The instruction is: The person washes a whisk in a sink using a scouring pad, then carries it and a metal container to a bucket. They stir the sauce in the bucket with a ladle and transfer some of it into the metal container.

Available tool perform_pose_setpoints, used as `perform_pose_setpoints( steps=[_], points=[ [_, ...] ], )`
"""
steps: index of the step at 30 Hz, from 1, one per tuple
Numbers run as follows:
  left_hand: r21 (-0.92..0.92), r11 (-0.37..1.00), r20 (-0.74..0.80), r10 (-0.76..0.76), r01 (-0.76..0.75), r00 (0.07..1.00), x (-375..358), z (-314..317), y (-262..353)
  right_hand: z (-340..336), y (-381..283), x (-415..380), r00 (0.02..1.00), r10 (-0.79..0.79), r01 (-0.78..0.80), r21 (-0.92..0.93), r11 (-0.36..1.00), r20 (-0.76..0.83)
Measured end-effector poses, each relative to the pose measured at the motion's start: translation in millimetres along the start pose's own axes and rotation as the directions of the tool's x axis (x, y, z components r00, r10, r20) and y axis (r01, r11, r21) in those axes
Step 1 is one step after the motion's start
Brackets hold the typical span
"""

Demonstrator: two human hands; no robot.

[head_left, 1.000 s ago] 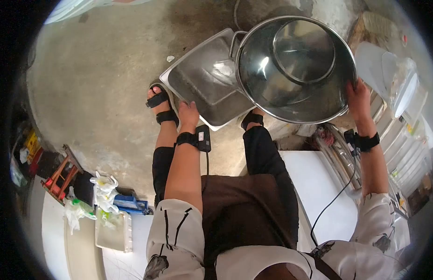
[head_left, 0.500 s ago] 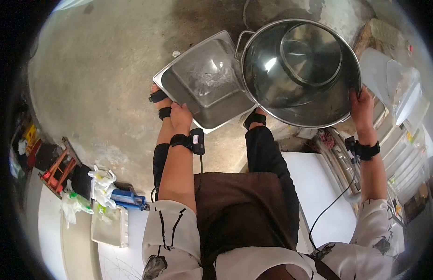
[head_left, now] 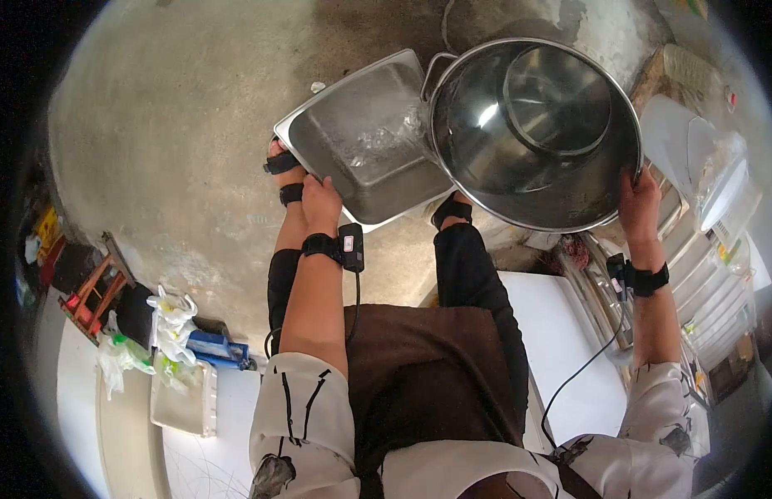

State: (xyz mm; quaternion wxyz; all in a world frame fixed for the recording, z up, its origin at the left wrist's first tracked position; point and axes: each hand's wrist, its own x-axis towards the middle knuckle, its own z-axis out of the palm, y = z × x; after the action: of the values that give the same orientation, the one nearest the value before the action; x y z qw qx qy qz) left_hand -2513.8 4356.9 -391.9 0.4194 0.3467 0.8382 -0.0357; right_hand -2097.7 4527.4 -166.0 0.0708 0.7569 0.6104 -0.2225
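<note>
My left hand (head_left: pixel 322 206) is closed on the near left rim of a rectangular steel pan (head_left: pixel 394 198). Clear water with ripples and bubbles shows in the pan. A large round steel pot (head_left: pixel 561 195) is tilted, its left rim overlapping the pan's right side. My right hand (head_left: pixel 640 206) grips the pot's right rim, fingers partly hidden by it. The pot's inside is shiny and wet. One loop handle (head_left: pixel 436 73) sticks out at its upper left; the opposite side's handle is hidden. Whether water is running from pot to pan is hard to make out.
Both feet, in dark sandals, stand on a concrete floor (head_left: pixel 178 141) with wet patches. Metal racks and white plastic lids (head_left: pixel 681 137) are at the right. On the left are a wooden stool (head_left: pixel 95 291), plastic bags (head_left: pixel 171 324) and a white basket (head_left: pixel 186 403).
The view has shifted slightly. Both hands keep their hold on the pan and the pot, whose tilt looks nearly the same. The ripples in the pan's water have changed shape.
</note>
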Motion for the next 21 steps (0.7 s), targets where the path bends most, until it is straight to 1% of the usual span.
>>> perform_pose_setpoints(
  steps=[1,4,7,10,13,16,18,21],
  points=[
    [-0.005,1.0,0.005,-0.008,0.008,1.0,-0.4,-1.5,1.5,-0.2,-0.5,-2.0,1.0,-0.013,0.013,-0.01,1.0,-0.003],
    [-0.009,1.0,0.02,-0.027,0.028,0.999,0.9,-3.5,2.6,-1.8,-9.3,-3.4,0.999,0.046,-0.045,-0.05,0.998,0.022],
    [-0.002,0.999,0.044,-0.037,0.038,0.998,0.6,-4.7,1.7,1.0,-3.4,-5.0,1.0,-0.013,0.013,-0.019,1.0,0.002],
    [-0.026,0.998,0.069,-0.05,0.052,0.996,-1.3,-7.8,4.1,1.7,-10.5,-8.2,0.996,0.084,-0.084,-0.048,0.995,0.013],
    [-0.074,0.997,0.069,-0.029,0.034,0.997,2.0,-1.4,-4.3,2.1,-12.8,-11.1,0.997,0.063,-0.063,-0.013,0.998,0.037],
    [-0.069,0.998,0.063,-0.009,0.013,0.998,4.1,2.3,-8.4,4.5,-11.4,-10.4,0.999,0.048,-0.047,-0.085,0.995,0.015],
    [-0.06,0.998,0.055,0.021,-0.017,0.998,3.3,2.8,-10.2,3.6,-10.3,-10.8,0.998,0.056,-0.054,-0.059,0.997,0.021],
    [-0.085,0.996,0.067,-0.003,0.009,0.998,3.4,4.0,-11.3,4.1,-13.5,-15.0,0.998,0.052,-0.051,-0.048,0.998,0.02]
  ],
)
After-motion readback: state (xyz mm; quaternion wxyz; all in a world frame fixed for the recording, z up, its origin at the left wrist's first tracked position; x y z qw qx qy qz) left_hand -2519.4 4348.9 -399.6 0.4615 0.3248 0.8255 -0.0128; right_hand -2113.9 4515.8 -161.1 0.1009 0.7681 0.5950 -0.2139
